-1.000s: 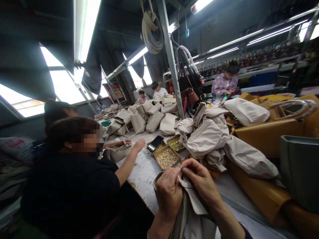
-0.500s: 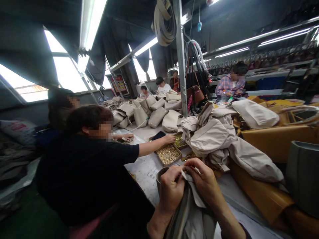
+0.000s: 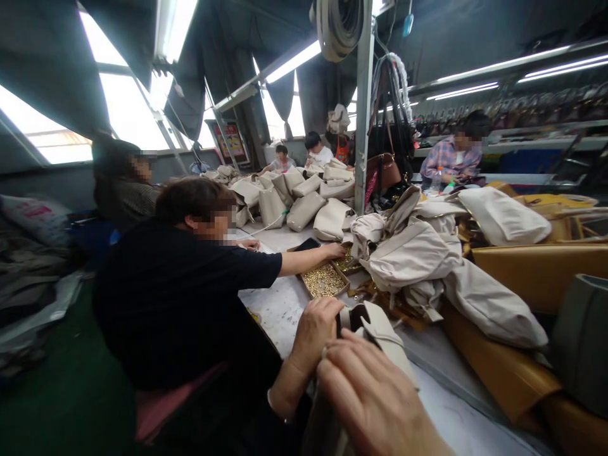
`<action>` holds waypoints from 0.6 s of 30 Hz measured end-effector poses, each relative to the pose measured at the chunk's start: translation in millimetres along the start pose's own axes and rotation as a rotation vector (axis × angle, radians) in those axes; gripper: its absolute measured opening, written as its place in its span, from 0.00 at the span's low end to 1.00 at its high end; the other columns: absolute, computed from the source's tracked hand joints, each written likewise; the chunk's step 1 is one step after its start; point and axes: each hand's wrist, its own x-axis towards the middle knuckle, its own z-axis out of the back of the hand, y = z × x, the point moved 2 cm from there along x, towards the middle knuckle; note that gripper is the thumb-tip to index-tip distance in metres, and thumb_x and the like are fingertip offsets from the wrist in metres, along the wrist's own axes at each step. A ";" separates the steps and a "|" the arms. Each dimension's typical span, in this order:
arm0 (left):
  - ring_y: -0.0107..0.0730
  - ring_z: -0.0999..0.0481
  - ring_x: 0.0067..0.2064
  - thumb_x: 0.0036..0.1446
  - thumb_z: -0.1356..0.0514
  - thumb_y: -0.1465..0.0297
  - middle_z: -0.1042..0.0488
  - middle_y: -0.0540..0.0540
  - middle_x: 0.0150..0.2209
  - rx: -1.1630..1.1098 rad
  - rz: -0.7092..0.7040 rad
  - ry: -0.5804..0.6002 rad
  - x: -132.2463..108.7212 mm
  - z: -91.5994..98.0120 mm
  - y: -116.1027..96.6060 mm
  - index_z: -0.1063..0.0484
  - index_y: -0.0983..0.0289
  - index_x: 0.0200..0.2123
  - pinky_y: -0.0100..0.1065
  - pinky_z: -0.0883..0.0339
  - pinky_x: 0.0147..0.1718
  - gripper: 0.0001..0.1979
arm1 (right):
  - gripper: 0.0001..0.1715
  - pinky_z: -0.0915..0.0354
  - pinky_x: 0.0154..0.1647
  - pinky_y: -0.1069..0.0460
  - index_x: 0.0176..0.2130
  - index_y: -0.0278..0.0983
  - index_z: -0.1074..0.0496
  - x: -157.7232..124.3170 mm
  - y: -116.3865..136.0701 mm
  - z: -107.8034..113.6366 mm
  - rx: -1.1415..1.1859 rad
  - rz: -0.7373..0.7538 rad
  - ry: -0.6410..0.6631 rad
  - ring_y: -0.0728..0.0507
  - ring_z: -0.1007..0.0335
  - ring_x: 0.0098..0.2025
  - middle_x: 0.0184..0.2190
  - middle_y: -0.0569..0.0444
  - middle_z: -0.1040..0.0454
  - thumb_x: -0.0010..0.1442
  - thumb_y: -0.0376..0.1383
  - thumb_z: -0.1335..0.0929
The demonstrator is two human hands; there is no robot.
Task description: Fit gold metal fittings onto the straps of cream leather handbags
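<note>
A beige bag (image 3: 390,342) is between my hands, its dark mouth visible at the top and a pale flap or panel leaning right. My left hand (image 3: 313,332) is closed on its far rim, fingers bent over the edge. Closer to the camera, my right hand (image 3: 375,392) lies with its back up and its fingers curled over the near edge of the bag. The right thumb and the inside of the grip are hidden. Just beyond the bag is a shallow box of small gold-coloured metal pieces (image 3: 325,280).
A co-worker in black (image 3: 190,297) sits at the left, one arm reaching to a second box (image 3: 350,258) of gold pieces. Pale cloth bags (image 3: 408,256) heap at the right beside mustard-coloured material (image 3: 536,272). A metal post (image 3: 365,120) rises behind the table (image 3: 278,320).
My hands have left the pinched pale cloth edge and now grip the bag's rim, the right one lower and nearer. The bag's opening has come into view. The camera view has shifted slightly.
</note>
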 end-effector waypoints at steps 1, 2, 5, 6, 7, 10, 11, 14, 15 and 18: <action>0.42 0.23 0.47 0.54 0.48 0.86 0.21 0.57 0.44 0.000 -0.006 0.013 0.3 -0.6 0.3 0.23 0.63 0.46 0.43 0.28 0.50 0.22 | 0.20 0.30 0.53 0.45 0.44 0.44 0.24 0.3 6.8 -8.0 0.034 0.036 0.049 0.40 0.27 0.34 0.31 0.51 0.23 0.70 0.28 0.41; 0.41 0.24 0.48 0.54 0.47 0.87 0.21 0.56 0.44 0.004 -0.010 0.028 0.5 -0.7 1.1 0.24 0.62 0.47 0.42 0.28 0.50 0.23 | 0.20 0.29 0.50 0.46 0.43 0.43 0.25 -0.9 9.6 -16.5 0.091 0.040 0.104 0.41 0.29 0.31 0.30 0.52 0.24 0.70 0.27 0.42; 0.41 0.25 0.48 0.53 0.44 0.85 0.22 0.55 0.44 0.023 -0.035 0.087 0.5 0.6 5.8 0.23 0.60 0.47 0.41 0.29 0.49 0.22 | 0.15 0.31 0.34 0.50 0.42 0.41 0.29 -11.5 -6.2 -37.9 0.349 -0.149 0.182 0.43 0.31 0.31 0.33 0.51 0.26 0.71 0.30 0.42; 0.41 0.25 0.48 0.54 0.43 0.83 0.21 0.55 0.44 0.015 -0.060 0.111 0.8 1.0 7.6 0.23 0.60 0.46 0.40 0.30 0.49 0.20 | 0.12 0.33 0.32 0.51 0.42 0.41 0.30 -16.3 -17.4 -42.5 0.436 -0.259 0.154 0.43 0.31 0.32 0.35 0.51 0.27 0.71 0.32 0.41; 0.41 0.25 0.47 0.56 0.41 0.81 0.21 0.55 0.44 -0.003 -0.089 0.132 1.3 1.4 9.3 0.22 0.61 0.44 0.39 0.30 0.48 0.16 | 0.10 0.34 0.32 0.51 0.42 0.41 0.31 -21.0 -29.8 -45.6 0.505 -0.373 0.098 0.43 0.31 0.33 0.35 0.52 0.27 0.71 0.33 0.40; 0.40 0.24 0.45 0.59 0.40 0.76 0.19 0.55 0.42 -0.060 -0.117 0.149 5.5 1.6 14.5 0.19 0.60 0.40 0.37 0.31 0.47 0.11 | 0.07 0.35 0.36 0.51 0.40 0.42 0.32 -31.9 -63.8 -47.7 0.656 -0.634 -0.096 0.44 0.31 0.33 0.31 0.56 0.28 0.72 0.38 0.37; 0.40 0.23 0.44 0.60 0.41 0.76 0.19 0.55 0.40 -0.068 -0.092 0.142 7.8 1.4 16.3 0.19 0.60 0.40 0.37 0.31 0.47 0.11 | 0.07 0.35 0.36 0.51 0.40 0.42 0.32 -33.3 -72.3 -46.0 0.709 -0.687 -0.157 0.44 0.31 0.33 0.30 0.57 0.28 0.71 0.40 0.36; 0.38 0.21 0.41 0.60 0.41 0.74 0.17 0.54 0.37 -0.141 0.027 0.109 15.5 0.6 20.4 0.17 0.59 0.37 0.33 0.31 0.42 0.12 | 0.08 0.36 0.34 0.52 0.41 0.42 0.32 -29.1 -90.9 -32.1 0.834 -0.792 -0.384 0.45 0.31 0.32 0.29 0.58 0.28 0.69 0.43 0.32; 0.37 0.21 0.38 0.58 0.40 0.74 0.17 0.53 0.35 -0.211 0.070 0.088 17.8 0.5 21.4 0.16 0.59 0.35 0.32 0.31 0.39 0.10 | 0.09 0.36 0.34 0.53 0.42 0.42 0.32 -25.0 -96.2 -24.2 0.838 -0.809 -0.482 0.45 0.32 0.31 0.30 0.58 0.27 0.68 0.43 0.31; 0.33 0.21 0.29 0.50 0.34 0.72 0.19 0.49 0.25 -0.461 0.222 -0.090 22.2 2.1 26.4 0.18 0.63 0.25 0.27 0.34 0.30 0.05 | 0.10 0.35 0.34 0.52 0.43 0.41 0.32 -7.5 -113.1 6.1 0.656 -0.745 -0.843 0.46 0.31 0.32 0.33 0.56 0.27 0.66 0.42 0.29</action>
